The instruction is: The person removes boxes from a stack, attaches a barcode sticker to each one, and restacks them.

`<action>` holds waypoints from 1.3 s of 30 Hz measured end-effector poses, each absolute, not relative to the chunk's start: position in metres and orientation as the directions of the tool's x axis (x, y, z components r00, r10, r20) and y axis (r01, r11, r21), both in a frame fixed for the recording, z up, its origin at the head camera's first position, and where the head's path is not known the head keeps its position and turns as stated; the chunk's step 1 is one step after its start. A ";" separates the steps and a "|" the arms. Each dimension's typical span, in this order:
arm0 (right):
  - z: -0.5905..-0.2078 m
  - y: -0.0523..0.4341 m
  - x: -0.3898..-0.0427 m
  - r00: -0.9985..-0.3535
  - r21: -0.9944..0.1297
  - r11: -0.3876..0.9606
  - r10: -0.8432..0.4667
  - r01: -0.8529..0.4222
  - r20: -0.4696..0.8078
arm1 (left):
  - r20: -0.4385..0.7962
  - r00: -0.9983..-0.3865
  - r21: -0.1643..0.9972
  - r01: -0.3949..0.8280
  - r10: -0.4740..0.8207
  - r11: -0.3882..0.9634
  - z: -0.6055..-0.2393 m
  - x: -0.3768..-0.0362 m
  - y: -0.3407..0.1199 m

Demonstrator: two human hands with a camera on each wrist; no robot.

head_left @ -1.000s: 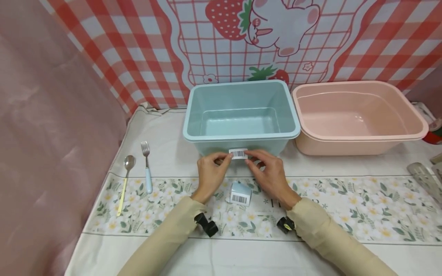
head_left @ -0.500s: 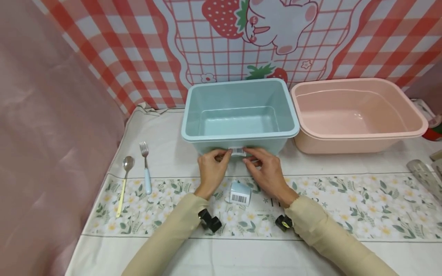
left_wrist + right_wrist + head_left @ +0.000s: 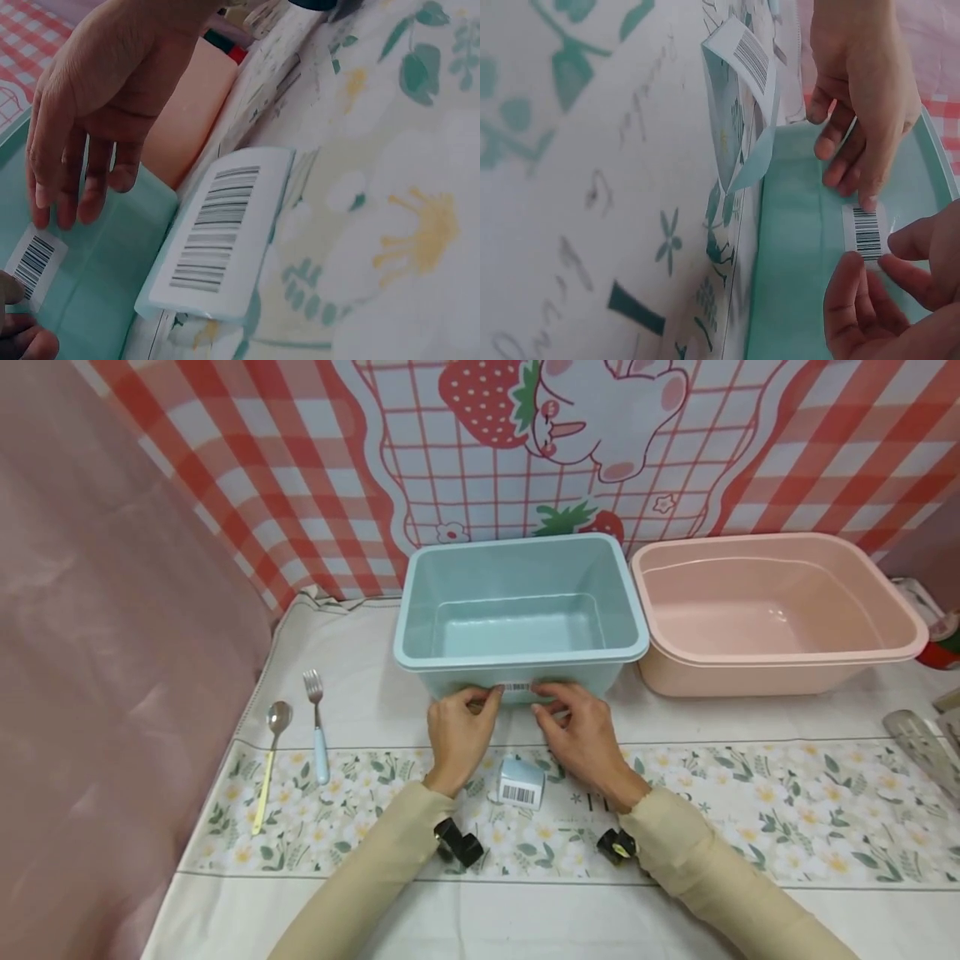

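A small white barcode label point(image 3: 516, 687) lies against the front wall of the light blue bin point(image 3: 525, 662). My left hand point(image 3: 461, 732) touches the label's left end with its thumb, seen closely in the right wrist view. At the other end, the fingertips of my right hand point(image 3: 581, 739) rest at the label's edge. In the left wrist view, the same label point(image 3: 35, 262) appears flat on the bin's wall. Below, between my wrists, a bent light blue strip of paper point(image 3: 522, 782) with another barcode label stands on the tablecloth.
A pink bin point(image 3: 757, 677) stands right beside the blue one. To the left lie a spoon point(image 3: 279, 718) with a yellow handle and a fork point(image 3: 320, 752) with a light blue handle. A clear ribbed item point(image 3: 917, 735) lies at the right edge.
The label has gone from held tilted between both hands' fingertips to lying against the bin's front wall. My hands have barely shifted.
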State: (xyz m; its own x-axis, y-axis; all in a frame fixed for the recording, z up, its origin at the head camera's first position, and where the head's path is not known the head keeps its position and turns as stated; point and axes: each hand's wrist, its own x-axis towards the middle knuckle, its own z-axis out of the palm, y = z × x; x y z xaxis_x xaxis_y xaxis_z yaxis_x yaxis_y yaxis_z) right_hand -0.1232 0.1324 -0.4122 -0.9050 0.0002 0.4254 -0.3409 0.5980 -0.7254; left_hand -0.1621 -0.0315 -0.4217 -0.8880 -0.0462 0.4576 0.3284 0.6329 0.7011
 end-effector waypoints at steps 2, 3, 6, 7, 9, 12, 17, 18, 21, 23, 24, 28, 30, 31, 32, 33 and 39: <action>-0.412 0.133 -0.123 -0.912 -0.742 0.579 -0.007 -0.338 0.410 | 0.485 -0.874 0.700 0.379 -0.014 0.605 -0.422 -0.160 -0.033; -0.412 0.133 -0.124 -0.917 -0.753 0.565 -0.012 -0.335 0.399 | 0.495 -0.869 0.709 0.413 0.014 0.571 -0.423 -0.160 -0.033; -0.413 0.132 -0.127 -0.934 -0.799 0.507 -0.037 -0.324 0.356 | 0.483 -0.868 0.759 0.480 0.115 0.440 -0.424 -0.160 -0.034; -0.413 0.132 -0.128 -0.939 -0.813 0.490 -0.042 -0.316 0.340 | 0.465 -0.873 0.780 0.482 0.145 0.399 -0.424 -0.161 -0.034; -0.414 0.133 -0.130 -0.949 -0.829 0.474 -0.046 -0.296 0.312 | 0.423 -0.889 0.804 0.457 0.175 0.379 -0.424 -0.163 -0.033; -0.415 0.133 -0.132 -0.959 -0.831 0.489 -0.048 -0.266 0.279 | 0.363 -0.915 0.813 0.404 0.178 0.419 -0.425 -0.165 -0.034; -0.412 0.133 -0.131 -0.971 -0.830 0.507 -0.080 -0.235 0.226 | 0.319 -0.920 0.816 0.389 0.227 0.429 -0.424 -0.163 -0.036; -0.412 0.133 -0.130 -0.972 -0.832 0.504 -0.086 -0.231 0.217 | 0.314 -0.920 0.819 0.387 0.235 0.424 -0.424 -0.163 -0.036; -0.411 0.133 -0.130 -0.976 -0.827 0.519 -0.095 -0.217 0.196 | 0.300 -0.925 0.814 0.376 0.234 0.442 -0.422 -0.160 -0.037; -0.411 0.134 -0.127 -0.979 -0.821 0.533 -0.103 -0.204 0.176 | 0.287 -0.930 0.800 0.364 0.229 0.477 -0.421 -0.156 -0.040; -0.411 0.134 -0.125 -0.982 -0.820 0.541 -0.105 -0.187 0.155 | 0.277 -0.933 0.791 0.358 0.230 0.496 -0.421 -0.152 -0.043; -0.408 0.142 -0.112 -0.991 -0.795 0.592 -0.110 -0.132 0.082 | 0.208 -0.948 0.789 0.308 0.240 0.531 -0.419 -0.136 -0.054; -0.406 0.145 -0.103 -0.993 -0.785 0.612 -0.109 -0.100 0.042 | 0.156 -0.950 0.800 0.283 0.272 0.528 -0.418 -0.127 -0.060; -0.407 0.146 -0.098 -0.993 -0.783 0.615 -0.111 -0.089 0.027 | 0.131 -0.947 0.803 0.275 0.294 0.529 -0.417 -0.123 -0.063; -0.407 0.147 -0.092 -0.993 -0.786 0.613 -0.115 -0.078 0.009 | 0.104 -0.942 0.804 0.268 0.318 0.530 -0.417 -0.119 -0.065; -0.408 0.148 -0.087 -0.993 -0.793 0.605 -0.120 -0.064 -0.011 | 0.081 -0.936 0.804 0.265 0.342 0.532 -0.417 -0.115 -0.067; -0.416 0.146 -0.062 -0.968 -0.901 0.430 -0.200 0.050 -0.149 | -0.008 -0.910 0.803 0.241 0.414 0.545 -0.419 -0.097 -0.070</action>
State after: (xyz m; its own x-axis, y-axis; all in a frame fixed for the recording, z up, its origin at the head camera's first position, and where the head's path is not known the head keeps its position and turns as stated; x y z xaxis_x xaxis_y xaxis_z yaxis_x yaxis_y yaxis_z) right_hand -0.0622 0.1458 -0.4159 -0.9685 -0.2000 -0.1486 0.0495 0.4301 -0.9014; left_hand -0.0972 -0.0700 -0.4189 -0.9103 0.4139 -0.0075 0.2410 0.5447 0.8032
